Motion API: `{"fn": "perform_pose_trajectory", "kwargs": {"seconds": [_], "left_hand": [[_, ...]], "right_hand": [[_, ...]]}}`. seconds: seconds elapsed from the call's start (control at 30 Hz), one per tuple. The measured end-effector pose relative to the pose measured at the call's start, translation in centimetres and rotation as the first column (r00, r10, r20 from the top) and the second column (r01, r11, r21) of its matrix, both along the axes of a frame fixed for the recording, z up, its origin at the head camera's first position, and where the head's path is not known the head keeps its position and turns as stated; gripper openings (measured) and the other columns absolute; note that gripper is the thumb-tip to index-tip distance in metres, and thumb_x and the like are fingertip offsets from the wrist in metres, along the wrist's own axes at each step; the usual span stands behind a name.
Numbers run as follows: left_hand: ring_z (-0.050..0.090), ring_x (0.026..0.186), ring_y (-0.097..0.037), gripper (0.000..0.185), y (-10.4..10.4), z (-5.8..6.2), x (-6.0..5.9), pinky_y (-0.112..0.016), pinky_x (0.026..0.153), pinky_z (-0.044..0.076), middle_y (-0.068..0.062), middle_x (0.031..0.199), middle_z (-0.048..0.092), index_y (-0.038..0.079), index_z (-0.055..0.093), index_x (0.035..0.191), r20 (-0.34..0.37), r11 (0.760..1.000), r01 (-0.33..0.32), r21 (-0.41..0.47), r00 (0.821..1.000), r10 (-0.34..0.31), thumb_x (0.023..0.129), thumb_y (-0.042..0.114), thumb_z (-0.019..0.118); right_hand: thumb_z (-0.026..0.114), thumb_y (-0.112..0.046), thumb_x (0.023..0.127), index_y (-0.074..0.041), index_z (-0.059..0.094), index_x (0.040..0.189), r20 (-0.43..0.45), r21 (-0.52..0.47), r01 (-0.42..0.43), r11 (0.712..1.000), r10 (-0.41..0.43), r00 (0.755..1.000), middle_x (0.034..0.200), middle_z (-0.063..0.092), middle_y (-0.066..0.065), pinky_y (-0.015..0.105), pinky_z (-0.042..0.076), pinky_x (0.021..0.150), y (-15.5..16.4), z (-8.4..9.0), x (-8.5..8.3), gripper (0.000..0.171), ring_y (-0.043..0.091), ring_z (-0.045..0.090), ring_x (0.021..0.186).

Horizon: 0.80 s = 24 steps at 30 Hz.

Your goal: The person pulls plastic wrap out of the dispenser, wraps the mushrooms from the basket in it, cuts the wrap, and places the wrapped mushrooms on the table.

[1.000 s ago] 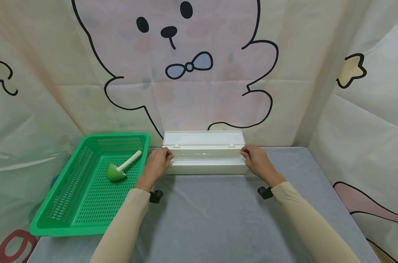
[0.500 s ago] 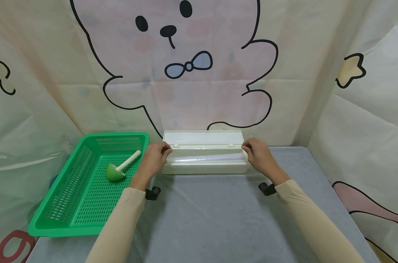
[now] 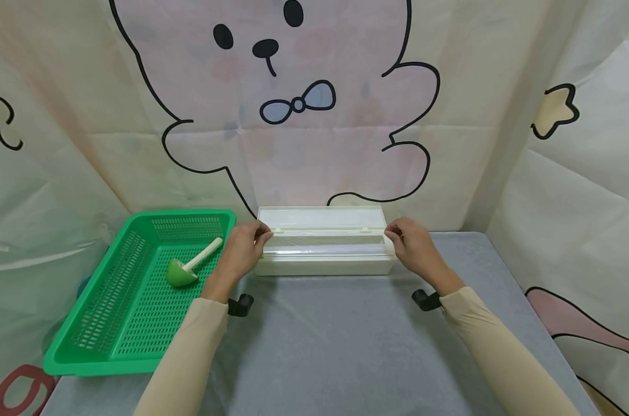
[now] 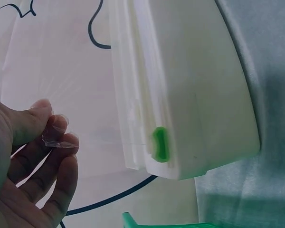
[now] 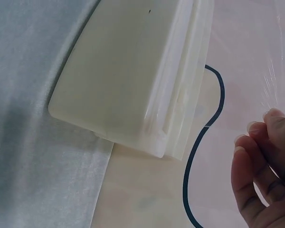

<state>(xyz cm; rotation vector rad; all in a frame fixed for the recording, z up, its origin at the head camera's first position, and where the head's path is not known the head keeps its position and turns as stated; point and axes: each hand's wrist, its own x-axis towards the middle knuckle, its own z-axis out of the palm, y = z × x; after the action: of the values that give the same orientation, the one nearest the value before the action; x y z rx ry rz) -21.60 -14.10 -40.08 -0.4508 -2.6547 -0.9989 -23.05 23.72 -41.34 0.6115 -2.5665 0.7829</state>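
Observation:
A long white cling film dispenser (image 3: 324, 267) stands at the back of the table, its lid (image 3: 322, 218) raised behind it. My left hand (image 3: 239, 251) pinches one corner of the clear cling film (image 4: 61, 144) between thumb and fingers, above the dispenser's left end. At the other end my right hand (image 3: 417, 252) pinches the film's opposite corner, where fine creases fan out in the right wrist view. The film between the hands is nearly invisible. A small green slider (image 4: 160, 144) sits on the dispenser's left end in the left wrist view.
A green plastic basket (image 3: 108, 367) stands on the left of the grey-covered table (image 3: 340, 346). Inside it lies a ladle (image 3: 181, 273) with a green bowl and white handle. A printed curtain (image 3: 465, 144) closes off the back and sides.
Both hands have lifted off the dispenser's opening and moved slightly back and apart, drawing the film's edge up with them. The dispenser, basket and ladle stay in place.

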Motion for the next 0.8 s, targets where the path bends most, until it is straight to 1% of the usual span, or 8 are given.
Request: {"fn": "perform_pose_trajectory", "kwargs": {"seconds": [0.13,0.33,0.53,0.6,0.8], "left_hand": [[0.057,0.076,-0.025,0.011,0.0,0.3,0.0,-0.039,0.067,0.049,-0.011,0.088,0.068,-0.001,0.070,0.102,-0.012,1.000,0.001,-0.001,1.000,-0.001,0.100,0.009,0.066],[0.060,0.080,-0.026,0.014,0.0,0.8,0.4,-0.042,0.072,0.052,-0.012,0.091,0.069,-0.001,0.070,0.103,0.006,1.000,-0.012,-0.001,1.000,0.012,0.101,0.012,0.065],[0.059,0.078,-0.026,0.013,-0.3,1.1,0.5,-0.041,0.068,0.051,-0.012,0.090,0.067,0.000,0.070,0.102,-0.014,1.000,-0.010,0.024,1.000,0.010,0.101,0.012,0.065],[0.059,0.078,-0.026,0.012,-0.3,1.2,0.5,-0.040,0.068,0.051,-0.012,0.090,0.067,0.000,0.070,0.101,-0.021,0.999,-0.009,0.038,1.000,0.010,0.101,0.012,0.065],[0.065,0.087,-0.029,0.012,-0.4,1.6,0.5,-0.045,0.078,0.056,-0.014,0.094,0.068,-0.001,0.069,0.102,-0.032,0.997,0.007,0.082,0.999,-0.004,0.101,0.011,0.065]], "right_hand": [[0.068,-0.002,0.096,0.004,0.066,0.093,-0.010,-0.002,0.005,1.000,-0.005,1.000,0.084,0.063,0.013,0.040,0.049,0.063,0.1,0.3,0.1,0.007,0.025,0.056,0.072],[0.068,0.000,0.096,0.005,0.067,0.095,-0.011,-0.006,0.006,1.000,-0.006,1.000,0.084,0.063,0.013,0.039,0.048,0.062,0.0,0.9,0.5,0.005,0.025,0.057,0.072],[0.067,-0.001,0.097,0.006,0.066,0.096,-0.015,-0.024,0.008,1.000,-0.008,1.000,0.085,0.064,0.014,0.040,0.048,0.062,-0.1,1.5,0.6,0.007,0.025,0.057,0.072],[0.067,-0.001,0.097,0.006,0.066,0.096,-0.015,-0.027,0.009,1.000,-0.010,1.000,0.085,0.064,0.014,0.040,0.048,0.063,-0.1,1.6,0.6,0.007,0.025,0.057,0.073],[0.067,-0.001,0.097,0.006,0.066,0.097,-0.017,-0.051,0.001,0.999,-0.002,1.000,0.087,0.065,0.014,0.040,0.049,0.064,-0.1,2.2,0.8,0.007,0.025,0.058,0.074]]}}
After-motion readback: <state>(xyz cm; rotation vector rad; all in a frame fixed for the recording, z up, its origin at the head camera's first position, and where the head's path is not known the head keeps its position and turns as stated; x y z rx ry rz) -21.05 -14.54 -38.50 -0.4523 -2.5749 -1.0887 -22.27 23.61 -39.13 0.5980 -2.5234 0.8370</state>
